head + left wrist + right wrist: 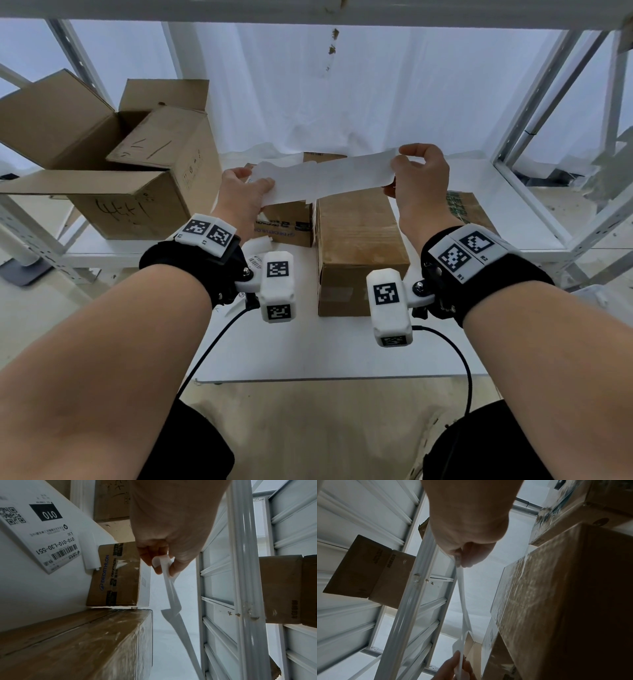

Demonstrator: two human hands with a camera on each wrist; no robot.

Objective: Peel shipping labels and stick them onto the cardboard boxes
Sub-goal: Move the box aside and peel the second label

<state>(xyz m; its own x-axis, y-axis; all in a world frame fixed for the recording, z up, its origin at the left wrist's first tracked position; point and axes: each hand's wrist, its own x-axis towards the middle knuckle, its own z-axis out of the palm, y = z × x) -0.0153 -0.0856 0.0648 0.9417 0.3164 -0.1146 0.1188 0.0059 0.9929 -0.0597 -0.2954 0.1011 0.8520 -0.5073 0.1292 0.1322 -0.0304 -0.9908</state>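
A long white label strip is stretched in the air between both hands, above the boxes. My left hand pinches its left end, where a layer curls away from the strip. My right hand pinches the right end between thumb and fingers. Below the strip a taped brown cardboard box lies on the white table. A smaller Decathlon box stands to its left. A printed shipping label lies flat on the table near my left wrist.
Large open cardboard boxes fill the left side on a white rack shelf. Another box with green print sits at the right. White metal rack posts frame the table, with a shelf overhead. White sheeting hangs behind.
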